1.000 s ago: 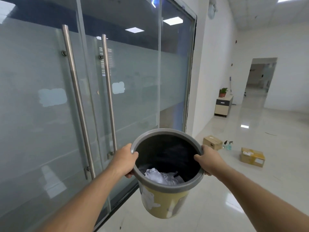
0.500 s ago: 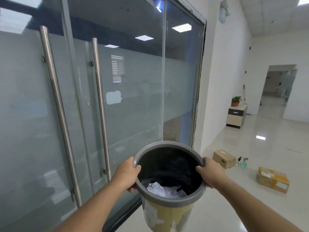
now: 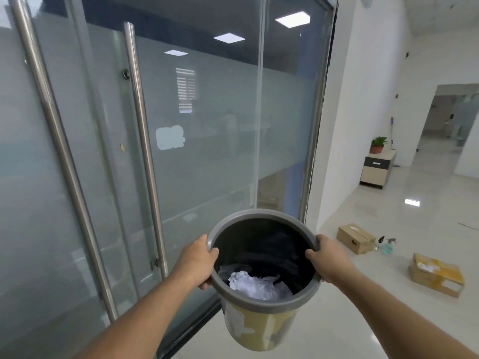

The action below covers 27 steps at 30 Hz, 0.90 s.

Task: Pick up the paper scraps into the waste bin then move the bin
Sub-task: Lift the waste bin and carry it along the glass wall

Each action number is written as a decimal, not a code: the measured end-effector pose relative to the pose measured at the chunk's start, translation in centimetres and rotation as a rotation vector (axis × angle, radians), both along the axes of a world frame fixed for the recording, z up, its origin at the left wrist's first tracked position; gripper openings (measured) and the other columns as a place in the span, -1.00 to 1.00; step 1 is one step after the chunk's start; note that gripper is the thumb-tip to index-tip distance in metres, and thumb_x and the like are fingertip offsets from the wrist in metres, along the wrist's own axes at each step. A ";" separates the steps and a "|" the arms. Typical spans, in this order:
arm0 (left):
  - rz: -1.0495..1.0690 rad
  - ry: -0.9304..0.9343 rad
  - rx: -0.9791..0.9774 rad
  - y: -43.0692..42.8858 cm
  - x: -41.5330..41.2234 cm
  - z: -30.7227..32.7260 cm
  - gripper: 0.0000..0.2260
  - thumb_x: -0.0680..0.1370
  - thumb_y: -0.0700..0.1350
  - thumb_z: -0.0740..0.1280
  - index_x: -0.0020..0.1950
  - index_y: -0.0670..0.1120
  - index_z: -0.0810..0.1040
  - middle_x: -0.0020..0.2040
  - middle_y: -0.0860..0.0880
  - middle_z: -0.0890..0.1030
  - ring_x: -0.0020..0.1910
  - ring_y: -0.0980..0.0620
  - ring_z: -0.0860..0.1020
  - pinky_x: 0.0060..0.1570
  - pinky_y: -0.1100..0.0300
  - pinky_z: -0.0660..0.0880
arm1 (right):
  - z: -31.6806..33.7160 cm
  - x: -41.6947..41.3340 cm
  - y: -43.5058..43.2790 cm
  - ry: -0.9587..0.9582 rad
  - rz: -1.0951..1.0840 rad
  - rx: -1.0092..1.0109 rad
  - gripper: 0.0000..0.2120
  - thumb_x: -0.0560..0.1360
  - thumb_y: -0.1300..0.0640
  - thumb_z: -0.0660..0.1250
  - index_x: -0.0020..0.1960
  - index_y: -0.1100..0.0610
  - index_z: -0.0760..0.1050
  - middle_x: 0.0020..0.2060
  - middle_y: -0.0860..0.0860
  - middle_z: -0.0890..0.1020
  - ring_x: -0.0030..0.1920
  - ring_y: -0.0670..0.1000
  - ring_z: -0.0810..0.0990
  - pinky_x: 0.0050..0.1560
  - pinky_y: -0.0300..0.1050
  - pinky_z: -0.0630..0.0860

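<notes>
Frosted glass doors (image 3: 197, 141) with tall steel handles (image 3: 143, 141) fill the left. White walls (image 3: 363, 104) border a glossy pale floor (image 3: 388, 294), where two cardboard boxes (image 3: 355, 238) lie near a low cabinet (image 3: 377, 168).

No readable text; label on cardboard box (image 3: 436, 274) too blurred.

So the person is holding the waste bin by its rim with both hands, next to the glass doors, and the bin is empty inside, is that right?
Not quite. The head view shows crumpled paper scraps lying in the bottom of the waste bin, so it is not empty. The rest holds: the left hand and right hand grip its grey rim on opposite sides, next to the glass doors.
</notes>
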<state>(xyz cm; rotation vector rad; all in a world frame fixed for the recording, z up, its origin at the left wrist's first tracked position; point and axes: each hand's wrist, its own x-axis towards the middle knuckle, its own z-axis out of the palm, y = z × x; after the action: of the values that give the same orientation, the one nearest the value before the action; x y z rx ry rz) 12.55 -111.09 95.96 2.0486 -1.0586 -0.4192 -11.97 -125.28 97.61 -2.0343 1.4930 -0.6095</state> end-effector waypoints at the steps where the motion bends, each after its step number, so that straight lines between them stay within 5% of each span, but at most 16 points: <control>1: 0.001 0.003 0.005 -0.5 0.4 -0.8 -0.93 0.62 -0.03 0.24 0.09 0.04 0.44 -0.28 -0.10 0.64 -0.65 0.09 0.56 -0.63 0.31 0.46 | -0.8 0.4 -0.5 -0.002 -0.001 0.001 -0.77 0.47 0.14 0.24 0.12 0.13 0.45 -0.22 0.11 0.60 -0.33 0.11 0.64 -0.49 -0.10 0.57; 5: 0.010 0.007 0.051 -2.1 1.7 -6.4 -0.92 0.62 -0.05 0.24 0.09 0.01 0.46 -0.26 -0.11 0.63 -0.60 0.03 0.58 -0.64 0.26 0.48 | -6.7 2.0 -2.1 0.039 -0.014 0.035 -0.75 0.46 0.13 0.21 0.13 0.11 0.44 -0.15 0.12 0.60 -0.24 0.15 0.62 -0.23 0.08 0.65; 9: 0.034 0.042 0.088 -2.8 2.8 -16.7 -0.90 0.60 -0.06 0.24 0.08 -0.02 0.49 -0.25 -0.14 0.62 -0.63 0.00 0.55 -0.68 0.22 0.46 | -17.4 3.0 -2.9 0.055 -0.018 0.077 -0.72 0.44 0.12 0.19 0.13 0.13 0.44 -0.12 0.16 0.61 -0.22 0.20 0.62 -0.18 0.15 0.65; 15: 0.028 0.051 0.168 -0.8 2.5 -38.0 -0.92 0.60 -0.07 0.23 0.07 0.02 0.48 -0.33 -0.12 0.62 -0.71 0.02 0.49 -0.70 0.20 0.44 | -39.5 2.7 -0.4 0.101 -0.022 0.131 -0.67 0.46 0.13 0.19 0.21 0.18 0.39 -0.07 0.18 0.57 -0.11 0.24 0.57 -0.07 0.16 0.61; 20: 0.013 0.093 0.268 1.8 1.5 -57.4 -0.88 0.61 -0.05 0.22 0.13 0.05 0.46 -0.25 -0.12 0.61 -0.53 -0.10 0.59 -0.67 0.20 0.47 | -59.4 1.8 2.2 0.137 -0.031 0.224 -0.66 0.48 0.12 0.18 0.23 0.15 0.39 -0.12 0.11 0.54 -0.16 0.16 0.53 -0.15 -0.02 0.50; 27: 0.017 0.156 0.315 3.9 0.6 -77.3 -0.82 0.62 -0.07 0.21 0.21 0.08 0.46 -0.28 -0.10 0.62 -0.58 -0.02 0.55 -0.66 0.23 0.46 | -78.7 0.9 4.2 0.168 -0.014 0.283 -0.65 0.48 0.12 0.16 0.26 0.12 0.38 -0.03 0.15 0.62 -0.10 0.18 0.59 -0.03 0.11 0.59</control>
<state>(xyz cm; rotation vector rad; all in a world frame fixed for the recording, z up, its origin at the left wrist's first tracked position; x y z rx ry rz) 13.10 -107.18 18.63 2.2528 -0.9252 -0.7649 -11.07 -121.04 18.88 -1.8923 1.5895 -0.2203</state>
